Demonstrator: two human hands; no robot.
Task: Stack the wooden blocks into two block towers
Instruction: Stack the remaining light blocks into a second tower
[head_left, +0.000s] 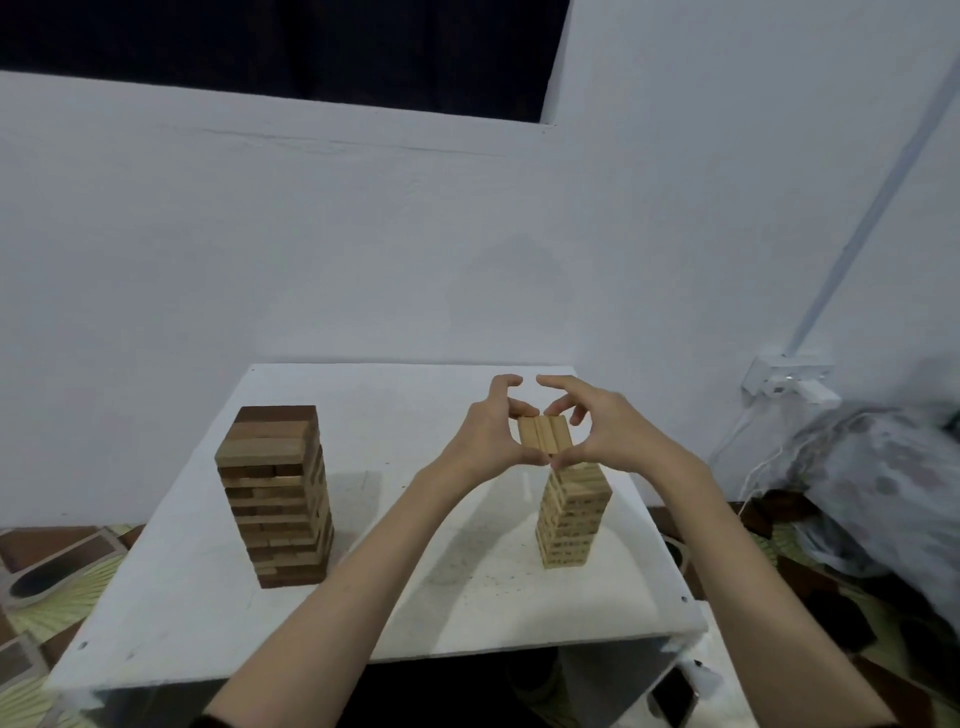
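**Atop the pale tower, a last layer in hand**

Beside the dark tower (275, 493), which stands finished-looking on the white surface (363, 597), the pale tower (571, 514) rises well apart to its right and is getting what looks like its top row. Both hands meet over that pale tower: the left hand (491, 431) and the right hand (597, 431) each have a grip closed on the layer of three blocks (544, 434), thumbs at the near edge and fingers curled over the far edge. Whether this layer already rests on the row beneath or hangs just above it, I cannot tell.

No loose blocks show on the surface around the dark tower, so the job seems nearly done. What is left, by my judgement, is to square this layer and let go without nudging the narrow stack.
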